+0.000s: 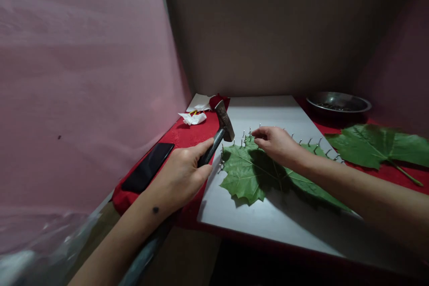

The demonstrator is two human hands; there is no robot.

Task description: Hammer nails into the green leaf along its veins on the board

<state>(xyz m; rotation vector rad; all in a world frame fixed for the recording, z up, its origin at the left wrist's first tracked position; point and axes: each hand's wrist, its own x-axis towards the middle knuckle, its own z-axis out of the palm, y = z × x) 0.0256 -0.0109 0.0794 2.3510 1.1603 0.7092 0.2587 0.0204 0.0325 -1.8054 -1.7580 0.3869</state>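
Observation:
My left hand (182,174) is wrapped round the handle of a hammer (225,120), whose metal head is raised over the left edge of a white board (264,107). A large green leaf (243,174) lies on the board, and several nails (243,138) stand upright along its outline. At the leaf's far edge, my right hand (275,143) has thumb and fingers pinched together close to a nail. Whether a nail is between those fingertips is hard to make out. My right forearm covers part of the leaf and throws a shadow across it.
A metal bowl (338,103) with small dark pieces inside stands at the back right. Another green leaf (378,145) lies on the red cloth (181,136) at right. On the left are a black phone (147,167) and crumpled white tissue (193,118). Pinkish sheeting (83,76) rises alongside.

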